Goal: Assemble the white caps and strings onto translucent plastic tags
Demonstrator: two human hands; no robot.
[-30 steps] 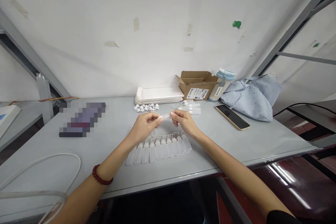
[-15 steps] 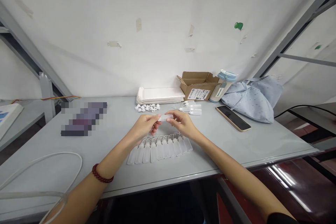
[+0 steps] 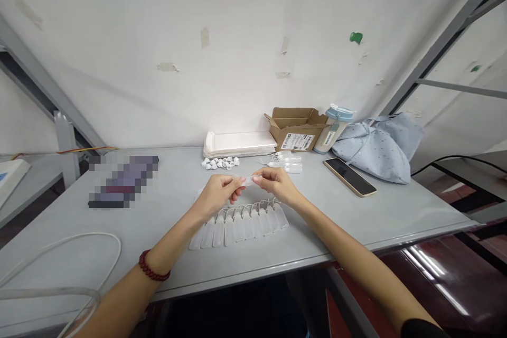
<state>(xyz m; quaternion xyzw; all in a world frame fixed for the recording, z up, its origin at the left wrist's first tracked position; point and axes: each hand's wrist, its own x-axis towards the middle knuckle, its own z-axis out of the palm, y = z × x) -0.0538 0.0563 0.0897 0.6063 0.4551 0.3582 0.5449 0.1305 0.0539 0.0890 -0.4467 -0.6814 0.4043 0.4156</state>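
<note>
Above the middle of the table, my left hand (image 3: 219, 193) pinches one end of a small translucent plastic bottle (image 3: 249, 180). The fingers of my right hand (image 3: 275, 182) are closed on its other end, and both hands cover much of it. Just below them lies a row of similar flat translucent bottles (image 3: 241, 226), side by side, with thin white cords looped at their necks. Small white caps (image 3: 219, 163) are heaped beyond my left hand. Several more corded bottles (image 3: 292, 162) lie beyond my right hand.
A stack of white trays (image 3: 240, 142) and an open cardboard box (image 3: 297, 132) stand against the wall. To their right are a tumbler (image 3: 332, 129), a blue fabric bag (image 3: 380, 153) and a phone (image 3: 350, 177). A pale cable (image 3: 114, 235) curves at the left.
My right fingers have closed further over the bottle's end, and the bottle shows less between my hands. The whole view has shifted slightly.
</note>
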